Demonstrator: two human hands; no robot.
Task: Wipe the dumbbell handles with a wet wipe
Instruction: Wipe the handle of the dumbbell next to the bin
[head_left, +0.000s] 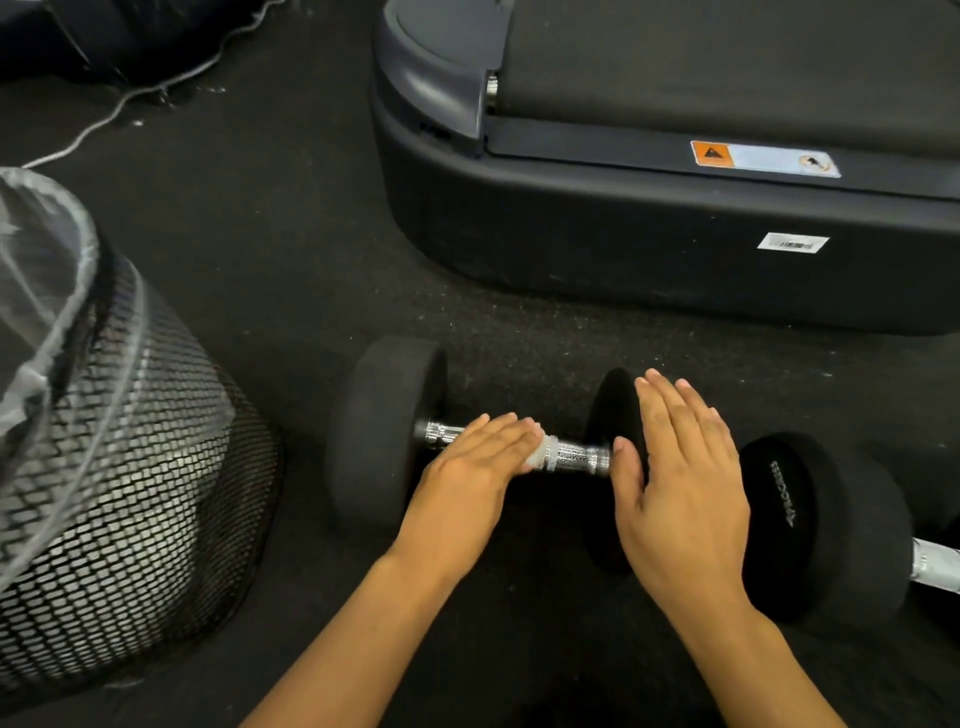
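The dumbbell (519, 452) lay on the floor before the treadmill (649, 249), its chrome handle (576, 457) pressed through a wet wipe (537, 456) by the flat, open-fingered left hand (467, 467), its end weight steadied by the open right hand (680, 467); even pressure and rolling were judged advisable.

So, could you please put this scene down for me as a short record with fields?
surface: dark speckled floor
near dumbbell: lies on the floor, chrome handle showing between the hands
left hand: flat on the handle, fingers straight, white wet wipe under the fingertips
right hand: flat against the right weight head, fingers straight
second dumbbell: to the right, partly out of frame
mesh bin: left, with a clear liner
treadmill base: behind the dumbbells
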